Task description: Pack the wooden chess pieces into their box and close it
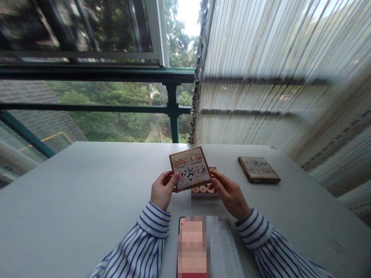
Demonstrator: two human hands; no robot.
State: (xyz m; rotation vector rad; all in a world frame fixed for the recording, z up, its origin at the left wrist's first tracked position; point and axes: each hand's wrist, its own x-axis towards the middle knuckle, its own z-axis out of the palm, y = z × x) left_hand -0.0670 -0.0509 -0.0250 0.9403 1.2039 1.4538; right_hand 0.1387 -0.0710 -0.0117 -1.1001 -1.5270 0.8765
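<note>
My left hand [162, 190] and my right hand [230, 195] hold a square Chinese chess box lid [190, 168] by its two lower corners, tilted up above the table [87, 193]. Both hands are closed on the lid's edges. Under the lid sits the open box tray [204, 190] with round wooden chess pieces showing in a row. Both wrists wear blue-striped white sleeves.
A second closed chess box [258, 169] lies flat to the right. A phone [192, 247] and a folded white sheet [223, 247] lie at the near edge between my arms. A green railing [173, 112] and a striped curtain [275, 77] stand beyond the table.
</note>
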